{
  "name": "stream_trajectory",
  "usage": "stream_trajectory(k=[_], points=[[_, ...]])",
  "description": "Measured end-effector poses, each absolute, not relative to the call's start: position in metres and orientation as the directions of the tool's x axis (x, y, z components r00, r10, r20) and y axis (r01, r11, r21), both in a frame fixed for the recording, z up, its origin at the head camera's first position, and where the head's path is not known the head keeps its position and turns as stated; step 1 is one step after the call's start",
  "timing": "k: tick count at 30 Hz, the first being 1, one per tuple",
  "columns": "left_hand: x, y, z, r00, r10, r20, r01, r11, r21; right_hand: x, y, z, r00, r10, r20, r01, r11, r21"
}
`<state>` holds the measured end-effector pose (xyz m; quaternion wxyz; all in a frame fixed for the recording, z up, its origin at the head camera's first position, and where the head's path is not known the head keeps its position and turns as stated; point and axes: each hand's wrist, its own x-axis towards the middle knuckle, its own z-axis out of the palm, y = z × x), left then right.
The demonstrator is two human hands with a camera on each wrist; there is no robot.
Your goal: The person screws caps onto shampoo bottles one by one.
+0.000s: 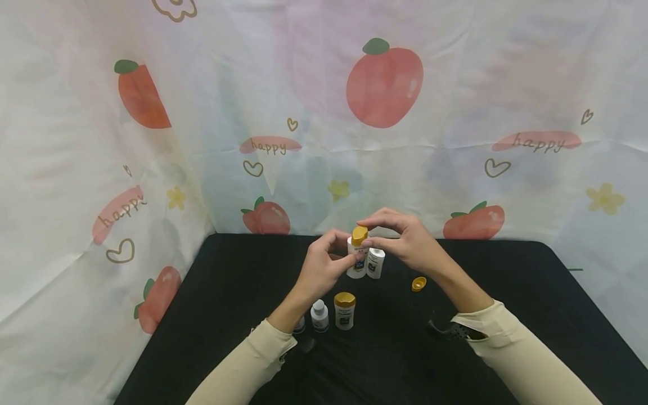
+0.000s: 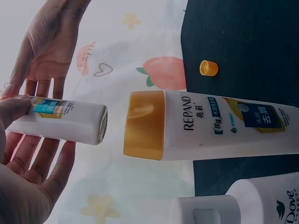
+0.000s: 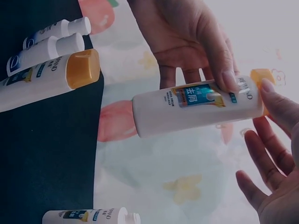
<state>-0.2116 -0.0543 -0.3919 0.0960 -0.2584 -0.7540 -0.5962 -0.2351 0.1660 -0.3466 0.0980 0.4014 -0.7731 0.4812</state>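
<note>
Held above the table is a small white shampoo bottle (image 3: pixel 156 119) with a blue and gold label. My left hand (image 1: pixel 322 270) grips its body, thumb across the label in the right wrist view. A gold cap (image 1: pixel 359 235) sits at the top of this bottle, and my right hand (image 1: pixel 405 239) pinches it between thumb and fingers. In the right wrist view the right hand's other fingers spread below the cap. Just behind, to the right, stands a second white bottle (image 1: pixel 376 264) with its narrow neck bare. A loose gold cap (image 2: pixel 209 68) lies on the table, right of the bottles.
Nearer me on the black table (image 1: pixel 395 360) stands a capped Repand bottle (image 1: pixel 345 315). Left of it are two white Dove bottles, the closer one (image 1: pixel 320 318) partly beside my left sleeve. A printed curtain (image 1: pixel 314 101) hangs behind the table's far edge.
</note>
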Motion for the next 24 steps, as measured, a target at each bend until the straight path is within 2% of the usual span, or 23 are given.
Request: stream_trajectory(k=[4,13,24], points=[[-0.2096,-0.0548,-0.3908,-0.851,0.272,0.449,0.498,0.147,0.855,-0.2349,0.1679,-0.3458,-0.64,-0.523,0.562,-0.734,0.201,-0.649],[-0.2114,-0.0585,-0.3912,-0.849,0.268,0.456,0.508,0.173,0.844,-0.2312,0.1711,-0.3412,-0.686,-0.488,0.539,-0.709,0.282,-0.646],[-0.2113,-0.0589,-0.3907,-0.853,0.257,0.455,0.506,0.191,0.841,-0.2319,0.1682,-0.3427,-0.678,-0.468,0.567,-0.724,0.293,-0.624]])
